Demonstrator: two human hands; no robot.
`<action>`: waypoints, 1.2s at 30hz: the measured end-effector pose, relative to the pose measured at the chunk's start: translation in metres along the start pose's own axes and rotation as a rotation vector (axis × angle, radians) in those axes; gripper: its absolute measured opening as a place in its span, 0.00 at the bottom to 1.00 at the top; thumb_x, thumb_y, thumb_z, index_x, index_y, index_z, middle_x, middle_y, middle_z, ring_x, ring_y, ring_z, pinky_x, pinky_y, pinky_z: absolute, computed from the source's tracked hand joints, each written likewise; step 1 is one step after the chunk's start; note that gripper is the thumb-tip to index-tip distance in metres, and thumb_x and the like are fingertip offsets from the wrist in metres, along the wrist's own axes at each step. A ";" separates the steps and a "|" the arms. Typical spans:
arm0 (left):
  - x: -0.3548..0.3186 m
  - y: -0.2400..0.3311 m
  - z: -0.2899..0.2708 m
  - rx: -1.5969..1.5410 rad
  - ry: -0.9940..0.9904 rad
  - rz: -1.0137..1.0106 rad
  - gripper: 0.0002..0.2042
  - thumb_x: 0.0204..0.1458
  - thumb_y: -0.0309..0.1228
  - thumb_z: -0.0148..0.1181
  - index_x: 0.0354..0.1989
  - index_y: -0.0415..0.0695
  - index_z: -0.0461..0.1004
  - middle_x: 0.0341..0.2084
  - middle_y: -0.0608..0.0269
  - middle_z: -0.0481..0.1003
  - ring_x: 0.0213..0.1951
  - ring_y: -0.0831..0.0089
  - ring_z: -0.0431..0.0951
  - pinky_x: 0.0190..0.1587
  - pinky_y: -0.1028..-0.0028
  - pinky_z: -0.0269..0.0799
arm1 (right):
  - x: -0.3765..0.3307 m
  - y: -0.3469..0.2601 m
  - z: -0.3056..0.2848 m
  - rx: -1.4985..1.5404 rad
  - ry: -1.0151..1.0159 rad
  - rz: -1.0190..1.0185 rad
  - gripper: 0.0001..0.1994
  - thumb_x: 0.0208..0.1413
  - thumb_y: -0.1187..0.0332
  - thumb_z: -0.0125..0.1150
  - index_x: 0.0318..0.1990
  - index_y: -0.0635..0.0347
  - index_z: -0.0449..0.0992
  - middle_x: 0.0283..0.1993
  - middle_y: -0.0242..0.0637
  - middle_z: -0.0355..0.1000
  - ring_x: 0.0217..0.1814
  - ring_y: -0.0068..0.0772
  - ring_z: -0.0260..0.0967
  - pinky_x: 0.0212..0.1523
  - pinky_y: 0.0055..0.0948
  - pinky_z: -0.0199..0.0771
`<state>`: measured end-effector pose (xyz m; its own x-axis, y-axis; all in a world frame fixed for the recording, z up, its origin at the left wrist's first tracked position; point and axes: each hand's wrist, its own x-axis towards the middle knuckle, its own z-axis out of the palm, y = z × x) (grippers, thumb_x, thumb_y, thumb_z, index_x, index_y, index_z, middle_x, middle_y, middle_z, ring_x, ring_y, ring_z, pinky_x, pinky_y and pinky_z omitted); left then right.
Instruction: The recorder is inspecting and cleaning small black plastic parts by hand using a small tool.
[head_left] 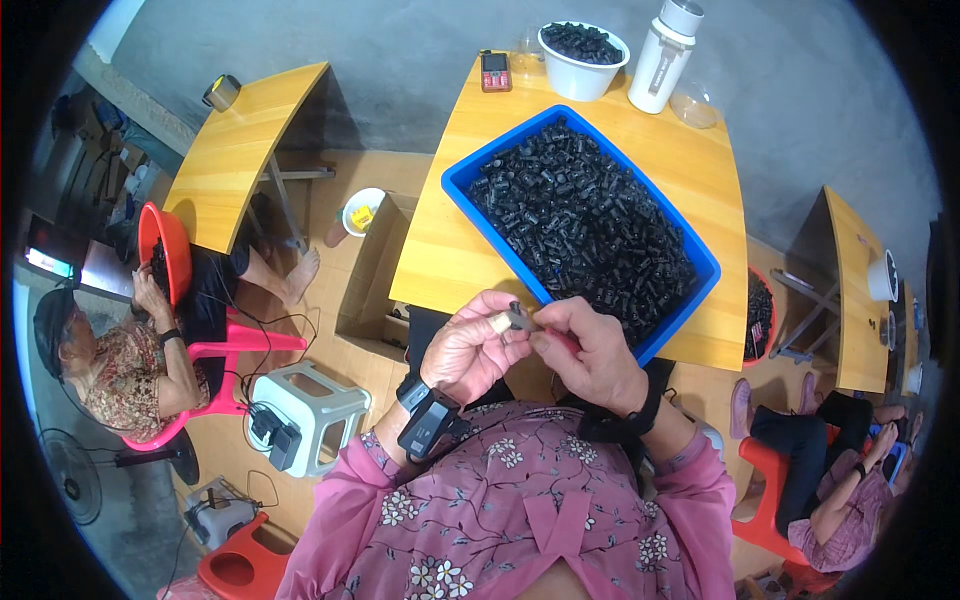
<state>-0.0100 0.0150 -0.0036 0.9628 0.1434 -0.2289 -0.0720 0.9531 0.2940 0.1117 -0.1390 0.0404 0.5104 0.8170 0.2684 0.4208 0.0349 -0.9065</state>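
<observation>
My left hand (468, 345) pinches a small black plastic part (517, 312) between thumb and fingers, in front of the table's near edge. A pale wrap covers one of its fingertips. Close against it, my right hand (597, 362) is closed round a small tool with a red handle (565, 341). The tool's tip meets the black part, and its exact kind is hidden by my fingers. Just beyond both hands, a blue tray (705, 262) filled with many similar black parts lies at an angle on the yellow wooden table (440, 255).
At the table's back stand a white bowl (583, 78) of black parts, a white bottle (662, 62) and a red phone (495, 72). A cardboard box (372, 290) sits left of the table, near a pale stool (305, 410). Other people sit working at both sides.
</observation>
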 end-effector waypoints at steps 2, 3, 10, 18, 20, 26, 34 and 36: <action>0.000 -0.001 -0.001 -0.021 -0.027 0.008 0.12 0.55 0.22 0.59 0.47 0.39 0.72 0.40 0.55 0.77 0.41 0.67 0.78 0.47 0.67 0.77 | 0.001 0.000 0.000 -0.074 -0.027 -0.075 0.09 0.54 0.73 0.65 0.41 0.61 0.73 0.31 0.41 0.74 0.28 0.40 0.76 0.28 0.30 0.73; 0.001 -0.001 -0.001 -0.034 -0.033 0.007 0.13 0.54 0.22 0.60 0.48 0.39 0.72 0.40 0.55 0.76 0.42 0.66 0.78 0.48 0.67 0.77 | 0.002 0.002 0.002 -0.077 -0.024 -0.102 0.10 0.53 0.73 0.66 0.41 0.61 0.73 0.31 0.41 0.73 0.29 0.40 0.76 0.28 0.30 0.73; 0.002 0.000 -0.006 -0.035 -0.057 -0.012 0.15 0.53 0.23 0.60 0.50 0.39 0.71 0.42 0.54 0.75 0.45 0.63 0.77 0.49 0.65 0.75 | 0.003 0.005 0.002 -0.082 -0.035 -0.142 0.10 0.53 0.71 0.67 0.40 0.59 0.73 0.30 0.40 0.73 0.29 0.41 0.75 0.28 0.32 0.73; 0.000 0.001 -0.004 -0.030 -0.015 -0.020 0.15 0.54 0.23 0.60 0.50 0.39 0.71 0.41 0.55 0.76 0.45 0.65 0.78 0.50 0.65 0.75 | 0.003 -0.001 0.000 -0.079 -0.062 -0.040 0.10 0.55 0.68 0.65 0.41 0.59 0.72 0.31 0.42 0.74 0.31 0.42 0.76 0.29 0.33 0.73; -0.001 0.001 -0.004 -0.033 -0.008 -0.020 0.15 0.54 0.24 0.60 0.50 0.40 0.71 0.41 0.55 0.76 0.44 0.65 0.78 0.50 0.66 0.75 | 0.004 -0.002 -0.001 -0.078 -0.063 -0.029 0.11 0.56 0.68 0.65 0.41 0.60 0.71 0.31 0.42 0.74 0.30 0.43 0.76 0.29 0.33 0.73; -0.001 0.004 -0.003 -0.026 -0.055 -0.035 0.14 0.55 0.25 0.59 0.49 0.40 0.71 0.39 0.56 0.77 0.41 0.66 0.79 0.46 0.68 0.75 | 0.003 -0.001 0.000 -0.086 -0.071 -0.034 0.11 0.55 0.68 0.66 0.41 0.59 0.70 0.30 0.41 0.74 0.30 0.43 0.76 0.28 0.32 0.73; 0.000 0.004 -0.001 -0.041 -0.068 -0.043 0.12 0.56 0.23 0.56 0.49 0.39 0.71 0.38 0.55 0.77 0.40 0.67 0.79 0.41 0.68 0.76 | 0.003 0.010 0.002 -0.057 -0.066 -0.130 0.09 0.56 0.70 0.65 0.40 0.59 0.71 0.29 0.42 0.72 0.29 0.42 0.76 0.28 0.31 0.73; -0.001 0.004 0.000 -0.036 -0.062 -0.041 0.12 0.56 0.23 0.56 0.49 0.39 0.72 0.37 0.55 0.77 0.39 0.67 0.79 0.41 0.68 0.76 | 0.004 0.007 0.000 -0.055 -0.063 -0.115 0.09 0.56 0.70 0.65 0.40 0.59 0.71 0.29 0.42 0.73 0.29 0.42 0.76 0.28 0.31 0.73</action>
<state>-0.0107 0.0189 -0.0019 0.9794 0.0883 -0.1817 -0.0405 0.9670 0.2517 0.1167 -0.1351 0.0348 0.4091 0.8440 0.3469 0.5153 0.1001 -0.8512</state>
